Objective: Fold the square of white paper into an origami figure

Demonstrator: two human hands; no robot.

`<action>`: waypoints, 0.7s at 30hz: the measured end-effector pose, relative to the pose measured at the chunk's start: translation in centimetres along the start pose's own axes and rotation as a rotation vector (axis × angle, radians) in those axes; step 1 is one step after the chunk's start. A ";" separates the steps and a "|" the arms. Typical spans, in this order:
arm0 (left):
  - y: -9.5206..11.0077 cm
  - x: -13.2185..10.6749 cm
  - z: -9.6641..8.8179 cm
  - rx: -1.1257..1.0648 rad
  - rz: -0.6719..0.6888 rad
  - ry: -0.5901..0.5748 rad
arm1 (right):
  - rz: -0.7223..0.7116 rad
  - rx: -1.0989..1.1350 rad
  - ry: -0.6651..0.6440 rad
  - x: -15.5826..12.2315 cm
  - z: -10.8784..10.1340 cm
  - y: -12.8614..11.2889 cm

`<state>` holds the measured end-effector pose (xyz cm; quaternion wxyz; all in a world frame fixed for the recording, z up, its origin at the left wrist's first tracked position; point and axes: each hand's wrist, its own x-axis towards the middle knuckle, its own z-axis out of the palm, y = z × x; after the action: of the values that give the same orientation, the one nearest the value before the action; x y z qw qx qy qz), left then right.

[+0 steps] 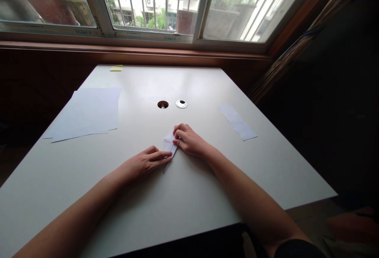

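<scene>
A small folded piece of white paper [168, 144] lies on the white table [133, 206], between my two hands, with a narrow point toward me. My left hand [149, 160] rests against its lower part, the fingers stretched together and pressing on the paper. At the upper right edge my right hand [188, 139] pinches the paper between thumb and curled fingers. Part of the folded paper is hidden under the fingers of both hands.
Several white sheets [89, 110] lie stacked at the left. A creased paper strip [238, 122] is at the right. Beyond my hands are a round cable hole [162, 104] and its metal cover [181, 104]. A yellow pad [116, 68] sits at the far edge, below the window.
</scene>
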<state>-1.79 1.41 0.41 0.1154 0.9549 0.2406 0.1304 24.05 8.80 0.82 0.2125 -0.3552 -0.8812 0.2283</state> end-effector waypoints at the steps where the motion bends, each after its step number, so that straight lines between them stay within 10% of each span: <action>1: 0.0 0.0 0.0 -0.003 -0.003 0.003 | -0.001 -0.004 0.002 0.0 0.0 0.0; 21: 0.2 -0.7 -0.2 -0.037 0.000 -0.015 | 0.008 -0.099 -0.023 0.0 0.0 -0.6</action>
<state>-2.33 0.98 0.51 0.1347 0.9535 0.2375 0.1275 23.69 8.45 1.11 0.1837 -0.3662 -0.8924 0.1893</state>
